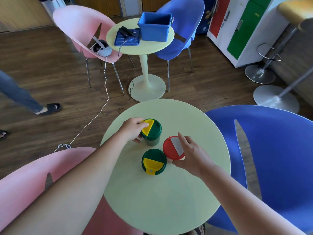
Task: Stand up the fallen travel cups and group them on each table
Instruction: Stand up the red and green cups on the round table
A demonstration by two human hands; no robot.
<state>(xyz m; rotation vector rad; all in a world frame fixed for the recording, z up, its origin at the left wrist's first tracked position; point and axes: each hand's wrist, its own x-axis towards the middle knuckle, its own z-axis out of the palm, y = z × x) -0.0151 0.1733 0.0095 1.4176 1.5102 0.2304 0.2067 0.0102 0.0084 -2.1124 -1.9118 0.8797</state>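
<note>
Cups, three in all, stand upright near the centre of the round tabletop point(169, 192) in the lower middle of the frame. Left hand point(131, 128) wraps the far green cup point(151, 133), its grip closed around the wall below the lid, apparently steadying it. Right hand point(191, 155) holds the red-lidded cup point(172, 148), tilted slightly, thumb beneath and fingers over the rim, seemingly nudging it toward the near green cup point(153, 161), which it touches. A blue chair point(271, 158) stands at lower right, a pink chair point(25, 180) at lower left; neither obstructs. At upper centre, a second table point(152, 46) carries a blue bin point(155, 28).
</note>
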